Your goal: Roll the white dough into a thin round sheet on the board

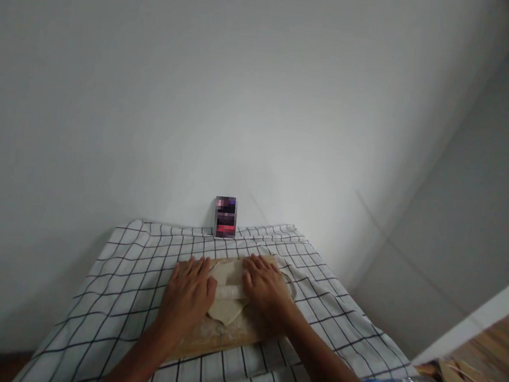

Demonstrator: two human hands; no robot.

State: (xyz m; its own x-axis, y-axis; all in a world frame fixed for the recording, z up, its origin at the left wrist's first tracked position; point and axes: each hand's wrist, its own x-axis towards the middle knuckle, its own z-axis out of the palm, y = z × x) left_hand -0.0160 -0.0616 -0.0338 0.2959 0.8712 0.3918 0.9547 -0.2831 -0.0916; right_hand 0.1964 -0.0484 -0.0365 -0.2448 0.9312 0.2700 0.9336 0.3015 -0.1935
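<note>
A: In the head view, where did the dough point(226, 313) lie?

B: It lay flat across the middle of the wooden board point(205, 344), beneath a pale rolling pin point(230, 292). Part of the sheet showed beyond the pin, and a tapering lobe showed on your side of it.

A: And your grip?

B: Your left hand point(190, 292) lay palm down over the pin's left end, fingers extended; your right hand point(268, 287) lay over the other end, fingers slightly bent. Neither was seen to wrap around the pin. How firmly your palms bore on it could not be told, since your hands covered both ends.

A: Which step was in hand?

B: Judged from that placement, you were rolling the dough into a thin sheet, its near edge uneven.

A: What did the next move call for?

B: Probably equal pressure from both palms and a straight stroke; the near lobe seemed to need evening out. The board rested on a checked cloth point(119, 262) with folds, so a hard push might have shifted it.

A: And beyond?

B: A small dark object point(225, 217), too blurred to name, stood upright by the wall point(189, 120).
</note>
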